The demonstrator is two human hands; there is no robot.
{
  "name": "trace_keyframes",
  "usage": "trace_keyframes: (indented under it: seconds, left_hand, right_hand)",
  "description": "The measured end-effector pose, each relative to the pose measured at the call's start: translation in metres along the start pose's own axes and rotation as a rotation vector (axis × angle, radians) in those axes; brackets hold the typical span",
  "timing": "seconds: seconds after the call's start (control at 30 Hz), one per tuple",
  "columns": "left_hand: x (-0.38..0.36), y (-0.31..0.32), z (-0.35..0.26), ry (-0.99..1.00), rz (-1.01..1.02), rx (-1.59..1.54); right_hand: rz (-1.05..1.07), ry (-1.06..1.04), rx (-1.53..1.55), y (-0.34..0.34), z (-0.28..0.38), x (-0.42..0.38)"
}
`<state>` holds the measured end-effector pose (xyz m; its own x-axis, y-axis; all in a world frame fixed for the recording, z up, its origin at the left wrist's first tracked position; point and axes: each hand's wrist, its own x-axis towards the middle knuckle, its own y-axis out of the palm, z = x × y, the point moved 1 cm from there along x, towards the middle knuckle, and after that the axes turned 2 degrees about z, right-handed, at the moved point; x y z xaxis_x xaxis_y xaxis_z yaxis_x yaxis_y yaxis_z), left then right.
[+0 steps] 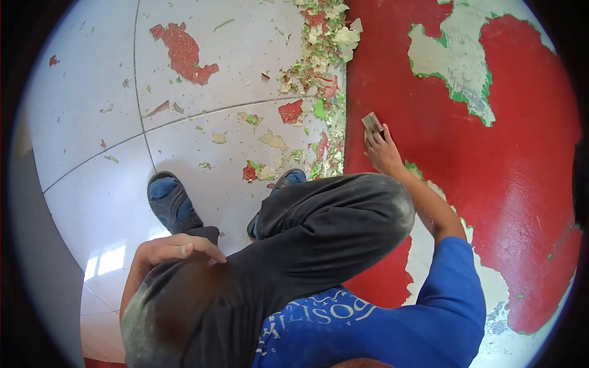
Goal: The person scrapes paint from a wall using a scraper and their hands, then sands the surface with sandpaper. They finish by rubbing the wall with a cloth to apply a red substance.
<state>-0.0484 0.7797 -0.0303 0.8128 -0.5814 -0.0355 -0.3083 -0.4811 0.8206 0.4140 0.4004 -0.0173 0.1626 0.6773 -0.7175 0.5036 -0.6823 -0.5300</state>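
My right hand (383, 151) is closed round a small light-brown block (372, 122) and holds it against the lower part of a red painted wall (399, 92), close to where wall and floor meet. My left hand (184, 248) rests on my left knee, its fingers apart and holding nothing. Pale patches with green edges (445, 55) show where the red paint is gone. Paint flakes (325, 61) in red, green and cream lie heaped along the foot of the wall.
White floor tiles (92, 104) carry scattered flakes and a large red paint piece (185, 54). My sandalled feet (172, 199) are on the tiles. My bent right knee (392, 205) is beside the wall, below my right forearm.
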Motion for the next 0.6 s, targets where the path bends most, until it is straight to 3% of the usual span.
trace_keyframes:
  seconds: [0.13, 0.2, 0.23, 0.3, 0.47, 0.53, 0.57, 0.6]
  left_hand:
    - [0.012, -0.009, -0.001, -0.071, 0.067, -0.022]
    - [0.013, -0.014, -0.001, -0.099, 0.093, -0.024]
    - [0.014, -0.015, 0.000, -0.111, 0.104, -0.032]
    - [0.016, -0.016, 0.001, -0.136, 0.136, -0.052]
    - [0.034, -0.007, -0.011, -0.200, 0.152, 0.027]
    - [0.031, 0.008, -0.016, 0.071, -0.016, -0.031]
    - [0.030, 0.005, -0.015, 0.064, -0.017, -0.026]
    - [0.029, 0.000, -0.014, -0.098, 0.019, -0.058]
  right_hand:
    - [0.022, 0.113, 0.071, -0.014, -0.013, 0.037]
    - [0.251, 0.221, 0.013, -0.002, -0.019, 0.061]
    - [0.247, 0.223, 0.025, -0.004, -0.020, 0.060]
    - [-0.177, 0.259, 0.012, -0.015, -0.029, 0.045]
    - [-0.116, 0.309, 0.084, -0.025, -0.058, 0.038]
    - [-0.145, 0.351, 0.028, -0.043, -0.086, 0.052]
    - [-0.244, 0.442, 0.004, -0.048, -0.103, 0.065]
    - [-0.339, 0.533, -0.018, -0.050, -0.108, 0.069]
